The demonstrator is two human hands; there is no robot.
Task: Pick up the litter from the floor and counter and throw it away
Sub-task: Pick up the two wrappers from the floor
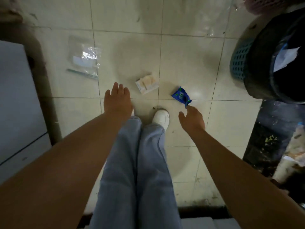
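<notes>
Head view, looking straight down at a pale tiled floor [181, 63]. Both arms bare, reaching down and forward.

Left hand [117, 100]: palm down, fingers spread flat and loose, holding nothing. It sits just left of a small cream-and-white packet [146, 84] lying on the tile, near it but not touching.

Right hand [192, 120]: fingers open and slightly curled, empty. Fingertips are right at the lower corner of a blue wrapper [181, 96]; cannot tell whether they touch it. Wrapper lies on a grout line, just right of the packet.

Third piece of litter: a clear zip bag [85, 59], flat on the floor, well up and left of the left hand.

Bin [270, 63] at the right edge, dark liner over a teal mesh wall, white paper scrap inside.

Light blue trouser legs [140, 162] centre frame; one white shoe [160, 119] between the two hands. White cabinet face [16, 96] along the left edge.
</notes>
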